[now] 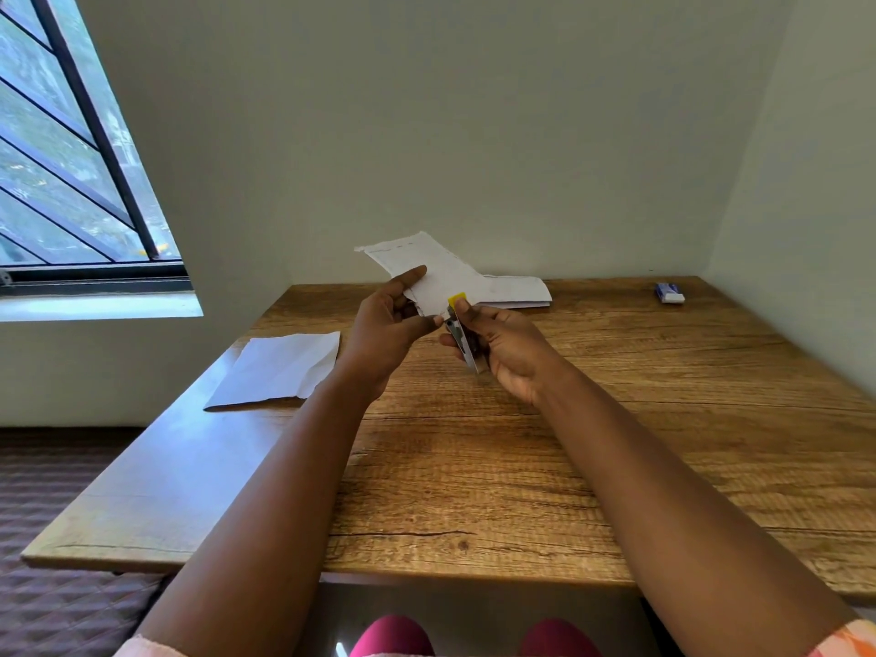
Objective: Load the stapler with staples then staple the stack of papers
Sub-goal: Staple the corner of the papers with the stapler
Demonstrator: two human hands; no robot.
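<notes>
At frame centre, right hand fingers grip a yellow-tipped metal stapler; left hand fingers pinch a white paper stack – its corner meets the stapler, raised above the wooden worktop. Around them the worktop lies bare. No readable writing.

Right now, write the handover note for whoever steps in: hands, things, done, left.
Left hand: holds a lifted stack of papers by its near corner.
Right hand: grips the stapler, its yellow tip at that corner.
On the table: another paper pile at the back, a folded sheet at left, a small box far right, likely staples.
Done: stapler apparently at the corner; loading can't be seen.
Left: press the staple, set the papers down.
</notes>
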